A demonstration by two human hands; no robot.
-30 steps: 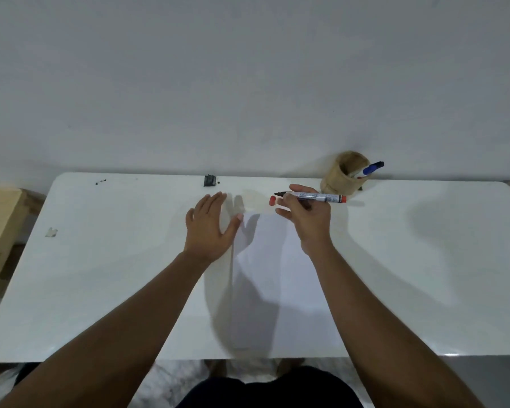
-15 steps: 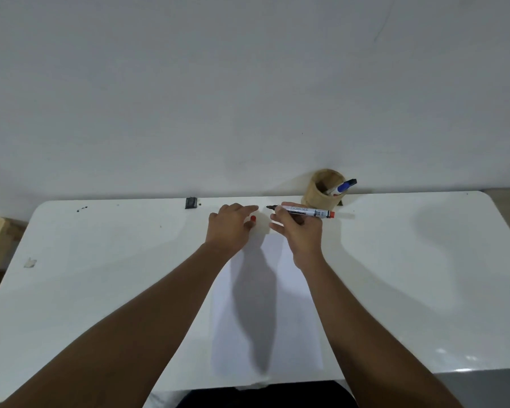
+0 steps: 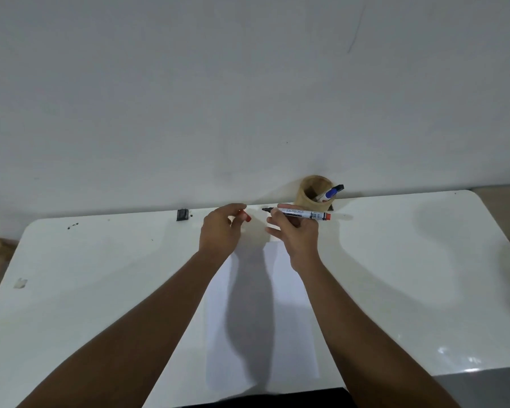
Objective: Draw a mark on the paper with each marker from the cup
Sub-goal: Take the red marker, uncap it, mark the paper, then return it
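My right hand grips a white marker with a red end, held level above the far end of the paper; its dark tip is bare and points left. My left hand pinches the marker's red cap just left of that tip, a small gap between them. The sheet lies lengthwise on the table under both forearms. At the table's back edge stands a tan cup with a blue-capped marker leaning out of it to the right.
The white table meets a grey wall. A small black object sits at the back edge left of my hands, with dark specks further left. A scrap of tape lies near the left edge.
My left hand lifted off the paper, closed on the red cap and pulled it off the marker's tip. The view tilted up, so the table sits lower in frame.
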